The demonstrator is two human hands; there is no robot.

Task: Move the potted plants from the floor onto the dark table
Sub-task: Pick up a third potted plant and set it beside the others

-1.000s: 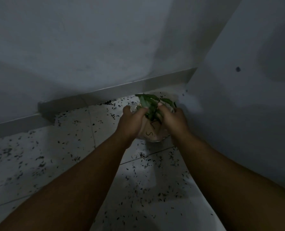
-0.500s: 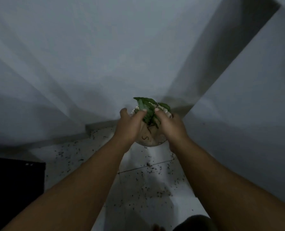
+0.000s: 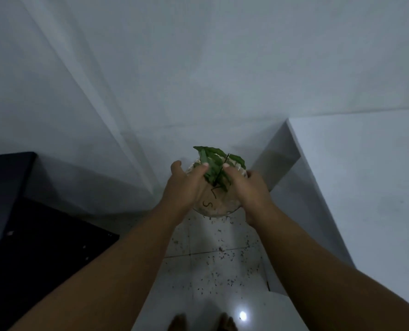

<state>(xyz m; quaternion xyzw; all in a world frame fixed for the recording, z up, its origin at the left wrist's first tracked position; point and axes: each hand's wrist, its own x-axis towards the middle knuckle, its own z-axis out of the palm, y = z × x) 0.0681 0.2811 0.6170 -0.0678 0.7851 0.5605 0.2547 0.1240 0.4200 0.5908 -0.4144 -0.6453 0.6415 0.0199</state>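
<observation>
A small potted plant (image 3: 214,204) with green leaves in a clear round pot is held up in the air, well above the speckled floor. My left hand (image 3: 184,187) grips the pot's left side and my right hand (image 3: 251,189) grips its right side, thumbs over the rim near the leaves. The dark table (image 3: 38,240) lies at the lower left, below and left of the pot. Most of the pot's sides are hidden by my fingers.
A white wall fills the background. A white block or counter (image 3: 356,187) stands at the right. The tiled floor (image 3: 213,271) below is strewn with small dark bits. My bare feet (image 3: 201,323) show at the bottom edge.
The pot has come up off the floor in both hands. The view has risen and swung left, so the dark table now shows at the lower left.
</observation>
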